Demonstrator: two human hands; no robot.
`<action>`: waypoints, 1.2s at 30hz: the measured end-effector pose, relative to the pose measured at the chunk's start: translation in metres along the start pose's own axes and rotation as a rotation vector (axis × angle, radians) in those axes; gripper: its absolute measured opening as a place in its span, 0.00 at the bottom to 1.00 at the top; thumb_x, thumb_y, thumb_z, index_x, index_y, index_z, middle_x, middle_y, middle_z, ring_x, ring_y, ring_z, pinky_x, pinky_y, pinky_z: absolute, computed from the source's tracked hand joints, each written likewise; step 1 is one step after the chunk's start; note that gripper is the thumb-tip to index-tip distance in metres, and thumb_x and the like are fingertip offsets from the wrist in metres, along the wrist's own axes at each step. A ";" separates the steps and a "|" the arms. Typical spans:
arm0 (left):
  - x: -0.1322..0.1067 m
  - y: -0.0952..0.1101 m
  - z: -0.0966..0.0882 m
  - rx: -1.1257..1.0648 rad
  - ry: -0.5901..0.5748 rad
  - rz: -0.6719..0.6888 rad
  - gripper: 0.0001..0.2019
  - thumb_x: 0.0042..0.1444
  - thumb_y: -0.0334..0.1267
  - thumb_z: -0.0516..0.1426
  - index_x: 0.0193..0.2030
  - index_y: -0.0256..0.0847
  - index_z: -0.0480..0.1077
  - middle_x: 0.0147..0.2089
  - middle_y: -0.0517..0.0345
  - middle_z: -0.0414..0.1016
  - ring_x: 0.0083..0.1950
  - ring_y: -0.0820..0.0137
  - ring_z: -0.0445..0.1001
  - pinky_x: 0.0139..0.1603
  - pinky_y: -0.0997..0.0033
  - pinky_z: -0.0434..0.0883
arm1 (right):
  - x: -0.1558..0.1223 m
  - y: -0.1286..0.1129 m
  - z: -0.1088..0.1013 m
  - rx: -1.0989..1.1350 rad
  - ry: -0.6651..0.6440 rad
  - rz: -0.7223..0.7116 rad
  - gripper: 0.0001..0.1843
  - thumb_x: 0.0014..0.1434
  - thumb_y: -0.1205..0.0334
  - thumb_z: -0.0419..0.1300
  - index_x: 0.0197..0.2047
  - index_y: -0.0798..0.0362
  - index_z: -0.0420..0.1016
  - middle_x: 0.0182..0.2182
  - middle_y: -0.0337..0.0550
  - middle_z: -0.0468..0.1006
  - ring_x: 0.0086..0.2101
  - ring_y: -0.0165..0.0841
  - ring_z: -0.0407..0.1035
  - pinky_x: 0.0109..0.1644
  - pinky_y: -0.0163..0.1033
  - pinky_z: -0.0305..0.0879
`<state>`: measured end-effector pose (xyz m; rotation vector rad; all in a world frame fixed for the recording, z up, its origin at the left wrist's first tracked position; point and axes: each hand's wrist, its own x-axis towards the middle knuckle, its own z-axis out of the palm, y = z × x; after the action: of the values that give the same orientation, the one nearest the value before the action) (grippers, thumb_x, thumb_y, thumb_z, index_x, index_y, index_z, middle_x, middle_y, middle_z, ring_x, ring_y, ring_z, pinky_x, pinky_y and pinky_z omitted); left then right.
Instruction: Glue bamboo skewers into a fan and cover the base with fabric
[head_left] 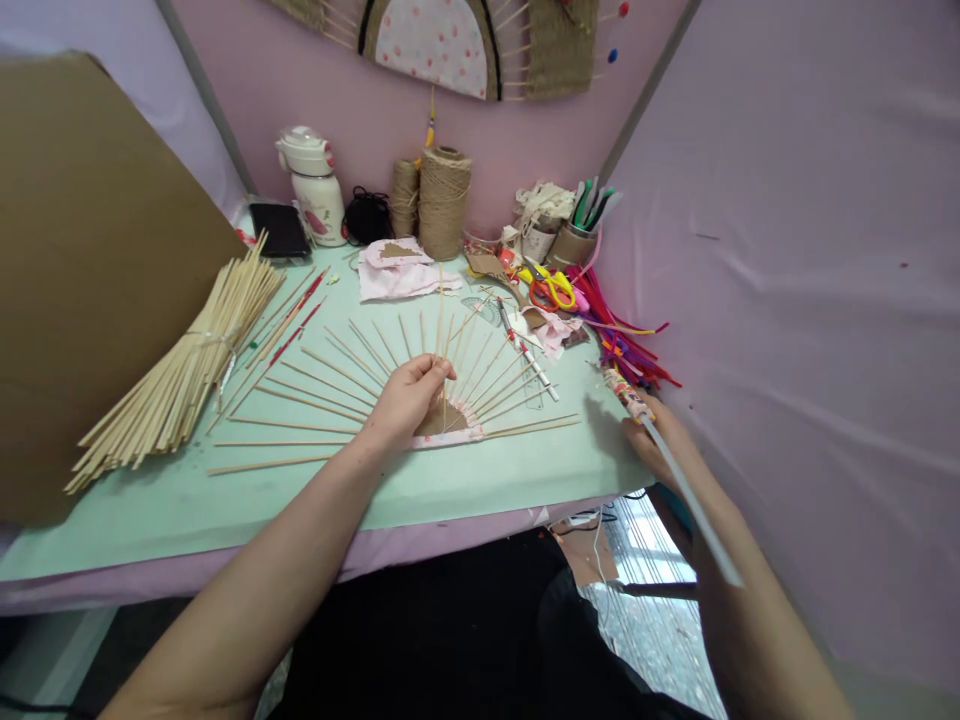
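A half-round cardboard piece (442, 422) edged in pink-patterned cloth lies on the table, with thin wooden sticks (322, 404) fanning out from it. Over this piece is my left hand (412, 392), its thumb and fingers pinched on an upright wooden stick (441, 315). My right hand (660, 435), at the table's right side, is wrapped around a glue gun (628, 394) with a colourful patterned body. A long white glue stick (694, 505) juts from its back toward me. The fingers of my right hand are partly hidden.
A tied bundle of wooden sticks (187, 350) leans by a large cardboard sheet (97, 280) at left. Along the back stand a white bottle (319, 195) and twine spools (445, 205). Scissors (551, 288), a white pen (534, 360) and pipe cleaners (637, 360) lie at right.
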<state>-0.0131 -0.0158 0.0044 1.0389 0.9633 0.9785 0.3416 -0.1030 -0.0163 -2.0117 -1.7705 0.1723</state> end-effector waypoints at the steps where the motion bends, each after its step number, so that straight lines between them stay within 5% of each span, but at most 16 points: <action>1: 0.000 0.000 0.000 -0.002 -0.002 -0.001 0.11 0.57 0.44 0.58 0.32 0.39 0.66 0.16 0.73 0.47 0.16 0.81 0.44 0.18 0.78 0.43 | -0.005 -0.010 -0.003 0.031 -0.015 -0.016 0.22 0.60 0.56 0.52 0.56 0.51 0.72 0.46 0.50 0.80 0.45 0.48 0.75 0.46 0.50 0.73; 7: 0.000 -0.001 0.000 0.012 -0.001 0.018 0.11 0.57 0.44 0.57 0.31 0.38 0.66 0.16 0.73 0.48 0.16 0.80 0.45 0.19 0.77 0.43 | -0.023 -0.084 -0.008 0.318 -0.321 -0.139 0.21 0.64 0.48 0.55 0.51 0.50 0.77 0.47 0.45 0.81 0.49 0.48 0.73 0.49 0.48 0.72; 12: 0.000 -0.002 0.000 0.065 0.005 0.030 0.11 0.59 0.43 0.56 0.31 0.38 0.66 0.16 0.72 0.47 0.16 0.80 0.45 0.19 0.77 0.43 | -0.017 -0.119 0.001 0.307 -0.492 -0.168 0.22 0.65 0.44 0.52 0.38 0.50 0.80 0.28 0.40 0.80 0.30 0.40 0.73 0.32 0.41 0.69; 15: 0.000 -0.003 -0.001 0.088 -0.001 0.041 0.11 0.59 0.44 0.56 0.32 0.39 0.67 0.16 0.72 0.46 0.16 0.80 0.44 0.19 0.76 0.42 | -0.011 -0.126 0.006 0.219 -0.500 -0.197 0.26 0.65 0.42 0.51 0.25 0.50 0.75 0.17 0.38 0.69 0.22 0.35 0.65 0.27 0.39 0.62; 20: 0.000 -0.003 -0.002 0.129 0.015 0.062 0.10 0.59 0.43 0.55 0.32 0.39 0.67 0.16 0.71 0.47 0.17 0.79 0.45 0.19 0.77 0.43 | -0.006 -0.130 0.010 0.143 -0.587 -0.184 0.32 0.65 0.40 0.49 0.16 0.50 0.65 0.13 0.36 0.60 0.20 0.31 0.60 0.27 0.36 0.56; 36: -0.003 0.004 -0.001 0.132 0.030 0.046 0.10 0.60 0.42 0.53 0.32 0.39 0.67 0.16 0.72 0.45 0.17 0.79 0.44 0.20 0.76 0.43 | 0.001 -0.139 0.015 0.023 -0.674 -0.129 0.35 0.63 0.36 0.45 0.15 0.51 0.62 0.15 0.40 0.64 0.21 0.32 0.61 0.28 0.38 0.55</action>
<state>-0.0156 -0.0175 0.0084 1.1642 1.0440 0.9812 0.2093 -0.0876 0.0276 -1.9431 -2.2588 0.9128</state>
